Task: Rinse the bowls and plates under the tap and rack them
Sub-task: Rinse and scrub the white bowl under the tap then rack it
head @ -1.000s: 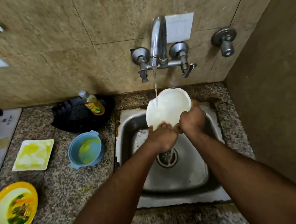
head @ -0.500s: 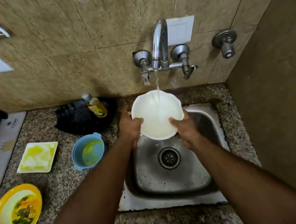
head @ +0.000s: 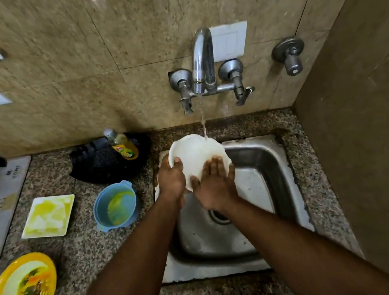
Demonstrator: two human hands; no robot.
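Two hands held a round white scalloped bowl [head: 197,157] tilted over the steel sink [head: 264,161], hollow facing the person, under the tap's [head: 203,61] stream: left hand [head: 171,179] gripping its rim, right hand's [head: 216,184] fingers flat inside.

Both forearms reach forward, hands side by side. The left hand [head: 171,179] grips with its thumb curled; the right hand [head: 216,186] lies flat, fingers straight.

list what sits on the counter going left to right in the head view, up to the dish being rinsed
yellow bowl → square plate → blue bowl → white plate, which the left hand grips while the right hand lies flat on it.
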